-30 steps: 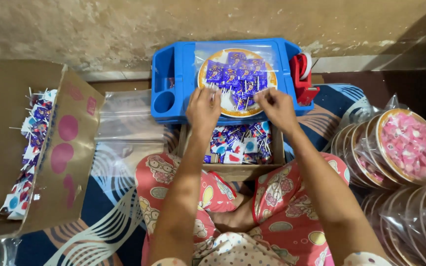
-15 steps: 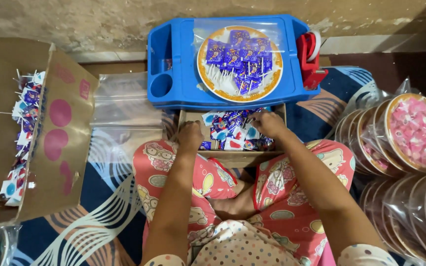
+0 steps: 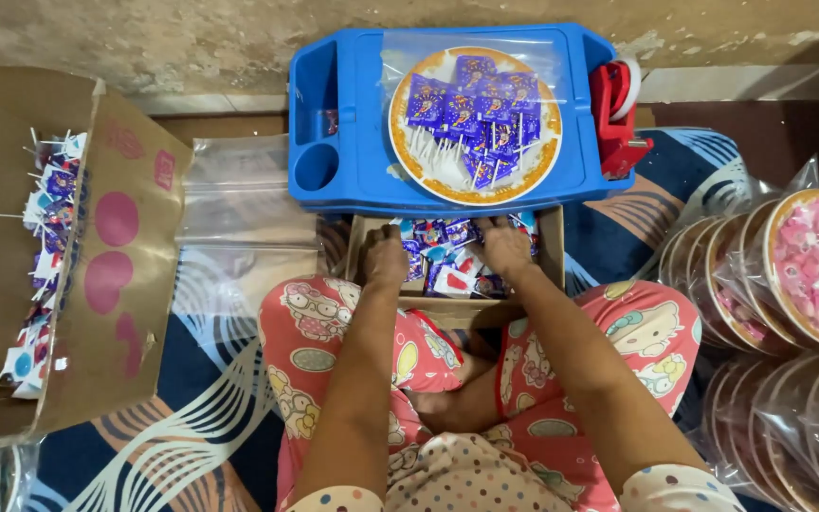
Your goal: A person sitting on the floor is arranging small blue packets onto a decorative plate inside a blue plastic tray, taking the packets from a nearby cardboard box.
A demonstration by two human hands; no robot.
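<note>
Between the knees, both hands reach forward, palms down, into a small carton (image 3: 550, 248) of wrapped lollipops (image 3: 447, 265). Left hand (image 3: 386, 258) curled at carton's left edge, fingers buried among wrappers; can't tell what it grips. Right hand (image 3: 506, 248) flat, fingers spread over the sweets, grip also unclear. Forearms run straight from lap, nearly parallel. Just beyond: blue tray (image 3: 357, 142) with bagged plate (image 3: 474, 125) of lollipops, red tape dispenser (image 3: 616, 114) at right edge.
</note>
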